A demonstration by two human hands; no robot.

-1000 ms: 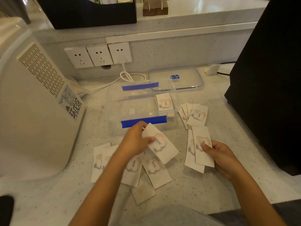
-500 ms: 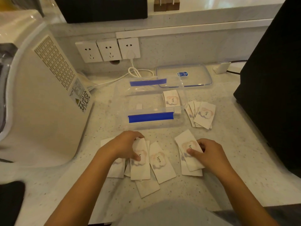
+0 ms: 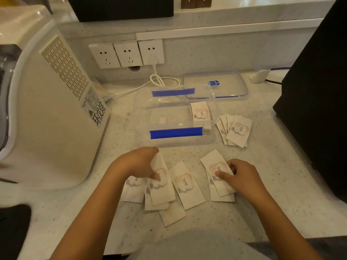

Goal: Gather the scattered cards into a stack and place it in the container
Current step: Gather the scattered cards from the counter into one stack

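Note:
White "love" cards lie scattered on the speckled counter in front of a clear container with blue clips; a small stack of cards lies inside at its right end. My left hand grips a card lying on top of several overlapping cards. Just right of it one card lies on its own. My right hand pinches two or three cards near the counter's front. Another fan of cards lies to the right of the container.
The container's clear lid lies behind it. A large white appliance stands at the left, a black box at the right. Wall sockets with a white cable are at the back.
My left hand brought its card down from near the container onto the left pile. My right hand slid its cards left and nearer, turning them.

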